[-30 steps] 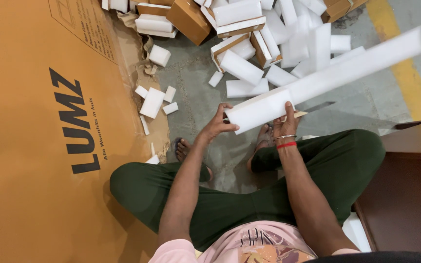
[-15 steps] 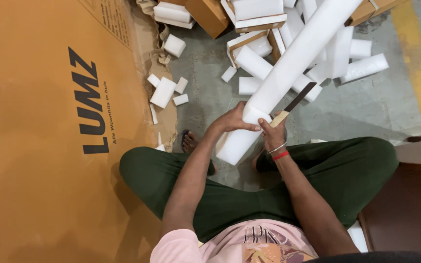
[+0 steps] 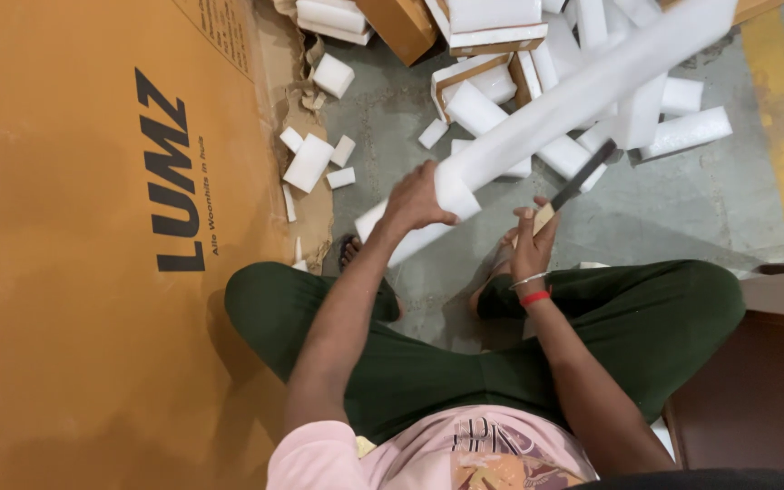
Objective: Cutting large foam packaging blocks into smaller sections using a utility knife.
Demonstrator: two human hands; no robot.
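Since half a second ago the long white foam bar (image 3: 583, 100) lies a little flatter, its far end pointing more to the upper right, and the left hand (image 3: 417, 198) sits further along it than before. One second ago the bar lay almost level across the view; now it is a steep diagonal.

The left arm reaches forward from the pink sleeve (image 3: 319, 454), elbow bent, and the hand grips the bar near its lower end. Its fingers are wrapped over the top of the foam and the thumb presses on the side facing the person. The lower end of the bar shows just under that hand, above the grey concrete floor (image 3: 710, 209).

The right hand (image 3: 531, 243), with a red band (image 3: 534, 297) at the wrist, is just beside the bar and lower. Its fingers are closed around the pale handle of a knife (image 3: 581, 177); the dark blade goes up to the foam, and it is hard to see if the edge touches it or passes behind.

The top end of the bar is cut off by the picture edge. The person sits cross-legged in green trousers (image 3: 646, 318). Many short white foam pieces (image 3: 308, 163) lie on the floor, near a big orange cardboard sheet (image 3: 65, 272) on the left.
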